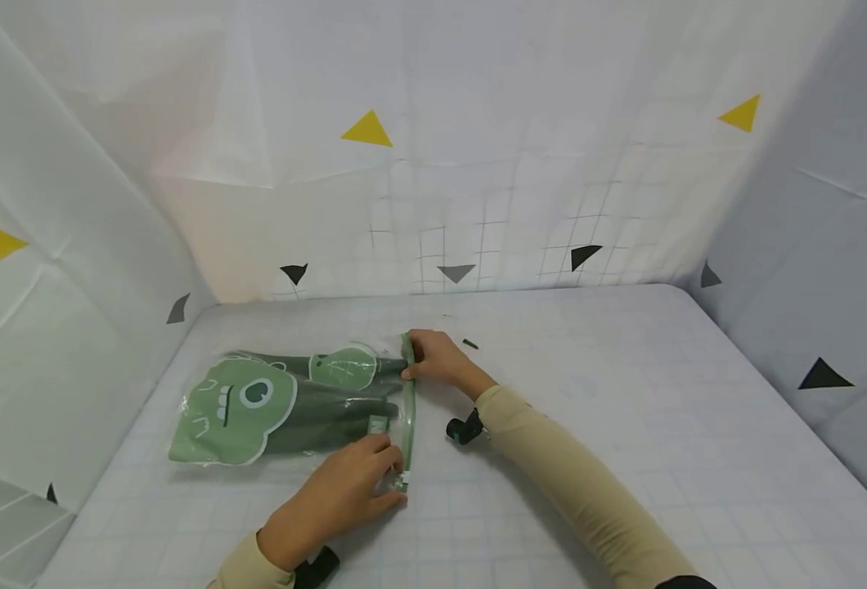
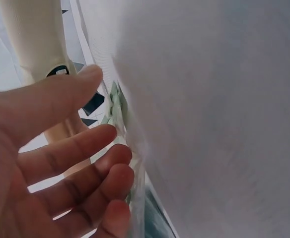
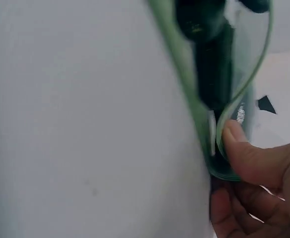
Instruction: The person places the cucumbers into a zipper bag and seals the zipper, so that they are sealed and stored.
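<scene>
A clear zip bag [image 1: 205, 425] with a green one-eyed cartoon monster print lies flat on the left of the table, dark green contents [image 3: 214, 74] showing inside. Its green zip strip [image 1: 409, 417] forms the right-hand edge. At the far corner, my right hand [image 1: 439, 360] pinches the strip between thumb and fingers; in the right wrist view the bag's mouth gapes there. My left hand [image 1: 352, 483] is at the near end of the strip, by a pale slider [image 1: 402, 481]. Its fingers [image 2: 112, 163] are loosely bent against the bag, thumb apart from them.
A small dark scrap [image 1: 470, 343] lies on the white table [image 1: 625, 393] just right of my right hand. Black wrist-worn devices [image 1: 465, 427] hang under both wrists. White sheets [image 1: 514, 164] with yellow and dark triangles enclose the back and sides.
</scene>
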Motion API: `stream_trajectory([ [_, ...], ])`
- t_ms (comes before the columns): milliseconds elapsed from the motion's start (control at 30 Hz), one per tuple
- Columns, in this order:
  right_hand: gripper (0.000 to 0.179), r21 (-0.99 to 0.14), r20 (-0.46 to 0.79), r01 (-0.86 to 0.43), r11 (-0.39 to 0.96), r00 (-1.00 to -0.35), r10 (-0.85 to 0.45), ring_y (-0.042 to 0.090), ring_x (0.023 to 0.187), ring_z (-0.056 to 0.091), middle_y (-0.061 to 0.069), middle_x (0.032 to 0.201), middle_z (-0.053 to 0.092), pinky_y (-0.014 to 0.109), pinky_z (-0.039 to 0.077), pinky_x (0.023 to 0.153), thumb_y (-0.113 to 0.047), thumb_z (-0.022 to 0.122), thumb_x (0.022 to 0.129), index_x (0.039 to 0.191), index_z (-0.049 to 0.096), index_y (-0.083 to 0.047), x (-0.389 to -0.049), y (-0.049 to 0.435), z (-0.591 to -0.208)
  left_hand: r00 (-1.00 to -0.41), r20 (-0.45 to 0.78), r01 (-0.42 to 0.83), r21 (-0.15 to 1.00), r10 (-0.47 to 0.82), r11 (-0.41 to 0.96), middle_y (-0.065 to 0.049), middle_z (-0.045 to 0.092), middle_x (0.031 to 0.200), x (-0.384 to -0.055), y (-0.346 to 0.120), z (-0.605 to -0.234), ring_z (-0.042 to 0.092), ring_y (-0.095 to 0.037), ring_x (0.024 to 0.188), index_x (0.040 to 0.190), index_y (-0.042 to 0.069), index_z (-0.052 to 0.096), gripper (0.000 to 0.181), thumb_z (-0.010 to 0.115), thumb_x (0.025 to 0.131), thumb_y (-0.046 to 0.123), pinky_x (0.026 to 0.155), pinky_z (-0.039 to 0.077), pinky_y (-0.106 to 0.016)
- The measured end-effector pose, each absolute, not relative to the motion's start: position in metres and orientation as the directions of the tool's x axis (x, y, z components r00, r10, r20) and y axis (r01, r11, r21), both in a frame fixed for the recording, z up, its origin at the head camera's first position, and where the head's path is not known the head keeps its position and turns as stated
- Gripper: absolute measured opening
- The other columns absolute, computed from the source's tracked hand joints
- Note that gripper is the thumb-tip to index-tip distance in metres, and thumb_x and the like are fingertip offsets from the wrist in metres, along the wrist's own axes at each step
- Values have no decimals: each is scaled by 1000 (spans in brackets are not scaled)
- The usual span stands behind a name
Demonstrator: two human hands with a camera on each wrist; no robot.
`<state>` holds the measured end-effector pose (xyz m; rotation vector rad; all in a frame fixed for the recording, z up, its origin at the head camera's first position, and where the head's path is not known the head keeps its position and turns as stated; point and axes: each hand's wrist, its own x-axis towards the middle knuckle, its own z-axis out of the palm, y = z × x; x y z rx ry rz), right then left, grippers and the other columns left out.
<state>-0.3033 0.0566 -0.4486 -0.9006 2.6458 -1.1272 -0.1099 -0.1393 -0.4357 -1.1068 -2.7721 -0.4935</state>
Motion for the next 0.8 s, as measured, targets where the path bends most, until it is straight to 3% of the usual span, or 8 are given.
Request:
stream_trajectory([
  [233, 18, -564, 157, -592, 576, -762, -628, 10, 63, 43, -4, 67, 53, 25, 35, 59, -17, 82, 92, 85, 68, -7, -305, 58, -447, -718, 246, 696, 234, 652, 678, 7, 53, 92, -110, -139, -435, 57, -13, 80, 92, 15, 64, 31, 91, 83, 26, 68, 52, -33],
  [367, 21, -557, 227, -640, 530, -731, -644, 9, 59, 41, -6, 66, 58, 25, 33, 56, -19, 80, 94, 82, 65, -10, -305, 61, -446, -720, 227, 694, 248, 656, 676, 7, 52, 91, -110, -140, -434, 55, -11, 80, 93, 15, 64, 29, 89, 86, 26, 67, 52, -31],
  [500, 13, -574, 248, -651, 496, -716, -652, 7, 58, 44, -6, 71, 66, 24, 35, 55, -18, 79, 95, 89, 72, -9, -305, 61, -446, -709, 225, 704, 262, 668, 660, 5, 54, 92, -112, -139, -432, 53, -10, 78, 92, 14, 64, 26, 87, 88, 23, 66, 50, -30],
  [800, 28, -497, 269, -678, 541, -713, -647, 9, 51, 35, -5, 54, 45, 24, 30, 51, -21, 79, 94, 71, 65, -11, -305, 53, -450, -712, 224, 701, 267, 665, 661, 5, 54, 93, -113, -141, -436, 53, -9, 80, 94, 13, 63, 24, 86, 89, 21, 66, 50, -29],
])
